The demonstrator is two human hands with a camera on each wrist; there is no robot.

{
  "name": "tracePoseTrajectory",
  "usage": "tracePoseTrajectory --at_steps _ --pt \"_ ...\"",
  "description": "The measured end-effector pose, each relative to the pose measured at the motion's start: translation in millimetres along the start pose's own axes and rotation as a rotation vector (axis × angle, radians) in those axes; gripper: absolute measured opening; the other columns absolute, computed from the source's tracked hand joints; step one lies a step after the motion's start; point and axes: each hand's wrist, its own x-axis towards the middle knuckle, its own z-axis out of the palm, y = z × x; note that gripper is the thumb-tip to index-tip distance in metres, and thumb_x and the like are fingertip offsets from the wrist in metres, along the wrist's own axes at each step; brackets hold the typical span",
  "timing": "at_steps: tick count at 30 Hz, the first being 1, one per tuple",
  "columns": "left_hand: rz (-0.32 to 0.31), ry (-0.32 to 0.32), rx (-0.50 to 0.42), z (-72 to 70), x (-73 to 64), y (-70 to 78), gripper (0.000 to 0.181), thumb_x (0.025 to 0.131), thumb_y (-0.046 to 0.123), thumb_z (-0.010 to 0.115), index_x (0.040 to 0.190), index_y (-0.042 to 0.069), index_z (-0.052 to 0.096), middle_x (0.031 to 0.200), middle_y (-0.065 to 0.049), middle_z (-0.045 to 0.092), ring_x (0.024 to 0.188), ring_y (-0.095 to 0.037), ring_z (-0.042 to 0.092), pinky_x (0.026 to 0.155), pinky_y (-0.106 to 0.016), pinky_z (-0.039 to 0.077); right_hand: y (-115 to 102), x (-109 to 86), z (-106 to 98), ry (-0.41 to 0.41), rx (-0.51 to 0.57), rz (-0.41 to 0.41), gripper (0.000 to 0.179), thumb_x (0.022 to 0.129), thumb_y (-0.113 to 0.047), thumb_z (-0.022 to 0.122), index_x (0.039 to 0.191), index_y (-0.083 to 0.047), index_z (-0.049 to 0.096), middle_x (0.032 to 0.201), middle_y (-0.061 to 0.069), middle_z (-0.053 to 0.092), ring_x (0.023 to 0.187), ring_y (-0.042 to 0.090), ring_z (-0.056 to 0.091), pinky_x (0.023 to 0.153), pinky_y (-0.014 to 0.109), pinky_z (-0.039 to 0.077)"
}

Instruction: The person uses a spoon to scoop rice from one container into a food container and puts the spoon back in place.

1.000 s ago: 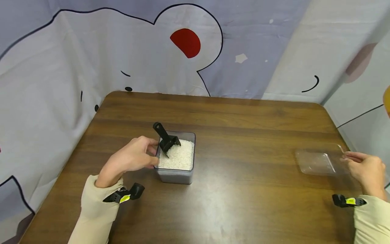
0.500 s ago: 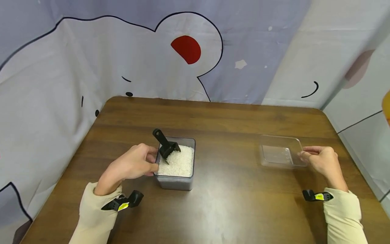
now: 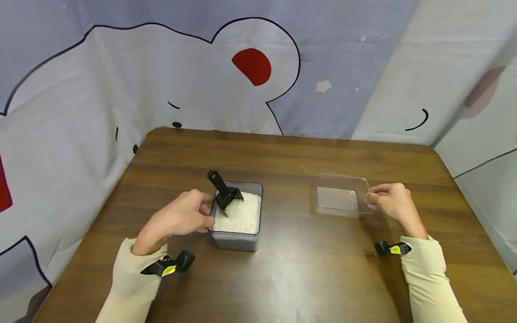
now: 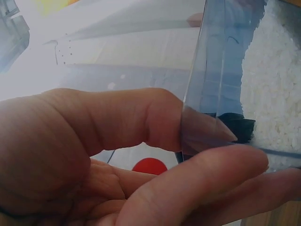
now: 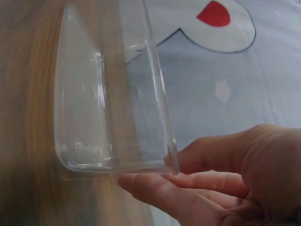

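A grey translucent square container full of white rice stands left of the table's middle. Stuck in the rice is a black scoop, its handle leaning up over the back left rim. My left hand grips the container's left side at the rim; in the left wrist view a fingertip shows through the clear wall. To the right, my right hand pinches the right edge of a clear, shallow rectangular plastic box. The right wrist view shows thumb and fingers on its rim, with no contents visible inside.
The brown wooden table carries both containers, with bare wood between them. A pale printed curtain hangs behind and along the sides. Each wrist wears a black camera mount.
My right hand has brought the clear box leftward from the table's right edge, closer to the rice container. The left hand keeps its grip; the scoop stays in the rice.
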Motion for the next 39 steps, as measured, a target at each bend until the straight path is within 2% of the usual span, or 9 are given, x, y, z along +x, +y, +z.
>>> tracePoseTrajectory --at_steps 6,13,19,23,26,30,32,36,39 --pt "-0.005 -0.017 -0.027 0.1 3.2 -0.9 0.060 0.075 0.000 0.061 0.130 -0.013 0.041 0.092 -0.014 0.067 0.068 -0.018 0.066 0.067 -0.034 0.053 -10 6.8 11 -0.010 0.053 -0.002 0.030 0.083 -0.014 0.061 0.102 0.009 0.064 0.085 0.018 0.069 0.066 0.012 0.067 0.059 0.020 0.050" --pt "0.000 -0.028 -0.068 -3.3 0.5 -4.6 0.061 0.077 0.000 0.060 0.131 -0.015 0.037 0.091 -0.014 0.066 0.071 -0.018 0.066 0.067 -0.034 0.053 -16 9.7 19 -0.049 0.140 0.006 0.031 0.084 -0.012 0.059 0.105 0.011 0.062 0.090 0.022 0.067 0.068 0.013 0.068 0.061 0.026 0.052" --pt "-0.009 -0.034 -0.084 -2.8 1.0 -5.2 0.064 0.077 0.000 0.060 0.132 -0.017 0.033 0.091 -0.014 0.066 0.072 -0.019 0.066 0.066 -0.034 0.053 -17 10.1 19 -0.061 0.105 0.003 0.033 0.087 -0.016 0.058 0.106 0.010 0.061 0.091 0.020 0.067 0.070 0.014 0.068 0.062 0.023 0.051" --pt "-0.013 -0.038 -0.073 -1.7 3.0 -5.2 0.064 0.077 0.000 0.060 0.132 -0.017 0.033 0.086 -0.011 0.067 0.070 -0.017 0.066 0.067 -0.033 0.053 -20 7.2 17 -0.020 0.009 -0.024 0.041 0.089 -0.031 0.056 0.106 0.006 0.063 0.090 0.018 0.068 0.074 0.020 0.067 0.065 0.028 0.049" --pt "-0.008 -0.044 -0.072 -0.5 4.2 -6.1 0.064 0.076 0.000 0.059 0.132 -0.016 0.032 0.080 -0.009 0.067 0.069 -0.016 0.065 0.067 -0.032 0.053 -28 2.4 14 0.087 -0.099 -0.085 0.042 0.088 -0.038 0.054 0.103 0.000 0.066 0.089 0.015 0.069 0.079 0.024 0.064 0.066 0.032 0.045" --pt "-0.009 -0.051 -0.068 0.1 4.3 -7.3 0.065 0.077 0.001 0.058 0.133 -0.016 0.032 0.078 -0.007 0.067 0.068 -0.016 0.065 0.068 -0.032 0.053 -51 -3.2 15 0.201 -0.139 -0.176 0.035 0.088 -0.034 0.055 0.100 -0.003 0.066 0.089 0.013 0.068 0.082 0.026 0.062 0.067 0.032 0.044" --pt "-0.006 -0.052 -0.051 0.0 4.5 -7.3 0.065 0.077 0.002 0.058 0.134 -0.015 0.031 0.075 -0.006 0.066 0.068 -0.016 0.065 0.068 -0.031 0.052 -66 -5.5 17 0.204 -0.111 -0.225 0.032 0.088 -0.032 0.056 0.102 -0.004 0.066 0.090 0.012 0.068 0.082 0.025 0.064 0.067 0.027 0.044" --pt "0.003 -0.047 -0.003 -0.1 4.0 -6.8 0.066 0.078 0.005 0.058 0.134 -0.016 0.030 0.061 -0.002 0.060 0.060 -0.013 0.062 0.063 -0.027 0.048 -98 -6.1 25 0.183 -0.042 -0.390 0.026 0.087 -0.026 0.060 0.101 -0.006 0.066 0.089 0.007 0.068 0.077 0.020 0.065 0.064 0.017 0.046" --pt "-0.005 -0.023 0.009 0.8 3.4 -5.8 0.063 0.078 0.005 0.057 0.134 -0.014 0.033 0.052 -0.001 0.054 0.055 -0.012 0.060 0.057 -0.026 0.043 -123 -5.2 35 0.168 0.001 -0.530 0.020 0.086 -0.021 0.061 0.099 -0.006 0.066 0.085 0.003 0.067 0.073 0.014 0.062 0.063 0.018 0.047"
